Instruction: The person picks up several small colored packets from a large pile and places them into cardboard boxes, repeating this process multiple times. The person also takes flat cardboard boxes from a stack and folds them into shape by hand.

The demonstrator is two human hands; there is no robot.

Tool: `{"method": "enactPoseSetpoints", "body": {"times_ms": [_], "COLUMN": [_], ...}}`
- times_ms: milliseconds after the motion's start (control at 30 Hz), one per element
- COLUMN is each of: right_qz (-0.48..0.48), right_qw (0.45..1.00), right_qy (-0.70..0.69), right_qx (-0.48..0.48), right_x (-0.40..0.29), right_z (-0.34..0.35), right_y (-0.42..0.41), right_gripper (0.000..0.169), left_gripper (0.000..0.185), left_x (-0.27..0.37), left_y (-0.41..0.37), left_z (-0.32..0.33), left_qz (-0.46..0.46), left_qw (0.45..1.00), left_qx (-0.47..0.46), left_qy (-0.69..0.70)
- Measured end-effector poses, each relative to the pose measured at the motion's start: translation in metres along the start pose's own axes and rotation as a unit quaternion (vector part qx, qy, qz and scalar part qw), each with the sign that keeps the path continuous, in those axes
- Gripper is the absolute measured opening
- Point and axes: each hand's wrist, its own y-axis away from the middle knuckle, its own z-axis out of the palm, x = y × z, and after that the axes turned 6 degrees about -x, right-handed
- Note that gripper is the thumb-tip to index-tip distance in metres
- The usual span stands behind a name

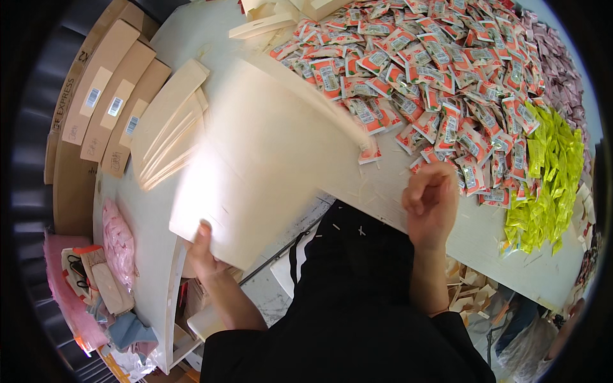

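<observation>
My left hand (206, 253) grips the near left corner of a cream paperboard piece (258, 158), its thumb on top. The board is large and motion-blurred, with a raised strip along its far right edge; whether it is a flattened carton or a single sheet cannot be told. Over the table's front edge, my right hand (431, 206) hovers with its fingers loosely curled and nothing visible in them. Just beyond it spreads a large heap of red-and-beige wrapped packets (431, 76). A single packet (369, 152) lies at the board's right end.
Flattened cream cartons (167, 134) fan out on the left of the table (479, 244), near brown cardboard boxes (103, 91) bearing labels. Yellow-green packets (546, 186) pile up at right. A pink bag (117, 244) and cloths (129, 330) are at left. Paperboard scraps (469, 292) lie below the table.
</observation>
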Motion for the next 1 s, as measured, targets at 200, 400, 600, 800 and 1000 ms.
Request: {"method": "enactPoseSetpoints", "body": {"times_ms": [200, 400, 600, 800, 1000], "right_qz": [0.013, -0.212, -0.062, 0.056, 0.138], "right_qw": [0.893, 0.854, 0.944, 0.996, 0.988], "right_qy": [0.336, 0.396, 0.295, 0.07, 0.045], "right_qx": [-0.3, -0.264, -0.135, 0.011, -0.051], "right_x": [0.026, 0.036, 0.025, 0.031, 0.038], "right_z": [0.026, 0.032, 0.021, 0.047, 0.035], "right_y": [0.018, 0.009, 0.021, 0.016, 0.027], "right_gripper": [0.065, 0.028, 0.01, 0.04, 0.028], "left_gripper": [0.042, 0.043, 0.057, 0.016, 0.01], "left_x": [-0.037, -0.063, -0.052, -0.041, -0.046], "left_y": [-0.003, 0.017, 0.006, 0.004, 0.004], "left_z": [0.071, 0.119, 0.104, 0.11, 0.118], "left_qz": [0.028, -0.043, -0.003, -0.027, -0.006], "left_qw": [0.984, 0.921, 0.974, 0.981, 0.987], "left_qx": [0.034, -0.187, -0.217, -0.187, -0.155], "left_qy": [0.174, 0.338, 0.071, -0.033, -0.037]}}
